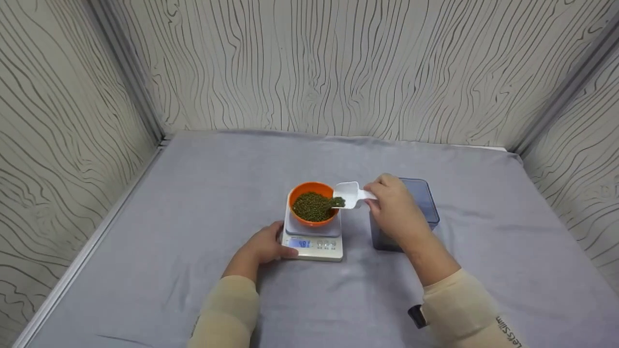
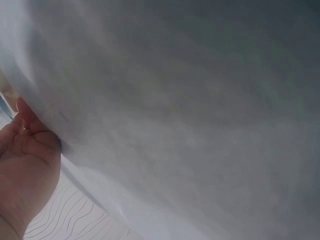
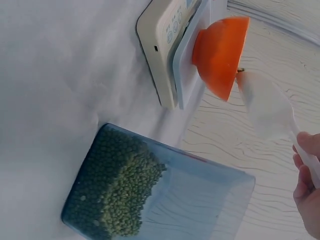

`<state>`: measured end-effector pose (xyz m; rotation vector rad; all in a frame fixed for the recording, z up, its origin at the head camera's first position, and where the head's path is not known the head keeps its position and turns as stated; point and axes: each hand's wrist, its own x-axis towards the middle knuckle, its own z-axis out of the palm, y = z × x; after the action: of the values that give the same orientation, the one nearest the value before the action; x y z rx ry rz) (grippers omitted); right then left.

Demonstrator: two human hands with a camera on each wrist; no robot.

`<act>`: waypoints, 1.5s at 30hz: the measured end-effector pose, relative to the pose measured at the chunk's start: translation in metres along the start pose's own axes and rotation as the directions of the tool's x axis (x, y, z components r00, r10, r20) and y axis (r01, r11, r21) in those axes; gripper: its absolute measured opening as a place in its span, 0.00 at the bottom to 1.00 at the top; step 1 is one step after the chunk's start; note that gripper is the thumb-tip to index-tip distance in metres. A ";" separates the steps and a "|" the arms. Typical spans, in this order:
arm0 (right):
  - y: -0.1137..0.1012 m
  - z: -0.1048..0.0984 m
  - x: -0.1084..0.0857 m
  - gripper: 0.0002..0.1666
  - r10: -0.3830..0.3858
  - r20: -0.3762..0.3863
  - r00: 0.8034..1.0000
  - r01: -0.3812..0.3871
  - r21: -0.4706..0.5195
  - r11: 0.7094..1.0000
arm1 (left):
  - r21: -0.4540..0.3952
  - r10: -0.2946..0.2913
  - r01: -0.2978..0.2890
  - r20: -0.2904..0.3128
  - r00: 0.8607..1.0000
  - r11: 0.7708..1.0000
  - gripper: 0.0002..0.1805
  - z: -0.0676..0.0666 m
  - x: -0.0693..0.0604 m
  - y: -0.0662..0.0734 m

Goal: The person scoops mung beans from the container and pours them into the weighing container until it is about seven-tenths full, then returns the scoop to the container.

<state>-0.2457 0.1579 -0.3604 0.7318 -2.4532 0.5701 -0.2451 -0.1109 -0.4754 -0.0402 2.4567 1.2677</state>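
Beans (image 1: 311,208) in bowl (image 1: 310,187) on scale (image 1: 316,252), container (image 1: 420,194) rightward, scoop (image 1: 349,191) between, seemingly over bowl's rim.

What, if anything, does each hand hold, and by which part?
Right hand: the white scoop, by its handle. Left hand: the scale, by its near left corner.

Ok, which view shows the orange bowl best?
The head view: it looks into the orange bowl, showing the green beans inside. The right wrist view shows only its outer side; the left wrist view doesn't show it.
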 end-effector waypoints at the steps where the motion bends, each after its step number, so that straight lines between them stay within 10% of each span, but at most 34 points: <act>1: -0.002 0.000 0.000 0.10 -0.021 -0.012 1.000 0.020 -0.008 1.000 | 0.000 0.002 -0.002 0.001 1.000 1.000 0.50 0.000 0.000 0.000; 19: -0.017 -0.004 0.001 0.12 -0.194 -0.042 0.980 0.188 -0.112 0.976 | -0.036 0.001 -0.001 0.003 1.000 0.999 0.50 0.000 0.001 0.000; 28: -0.011 -0.001 0.000 0.08 -0.431 0.004 0.902 0.427 -0.146 0.892 | -0.025 -0.012 0.012 0.000 1.000 1.000 0.50 0.001 0.000 0.000; 45: -0.012 -0.003 -0.001 0.09 -0.456 0.034 0.890 0.455 -0.164 0.875 | -0.024 -0.034 0.034 0.002 0.999 0.999 0.50 0.001 0.000 0.001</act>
<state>-0.2366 0.1509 -0.3557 1.1845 -2.1756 0.1780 -0.2447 -0.1092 -0.4749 -0.0869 2.4294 1.2829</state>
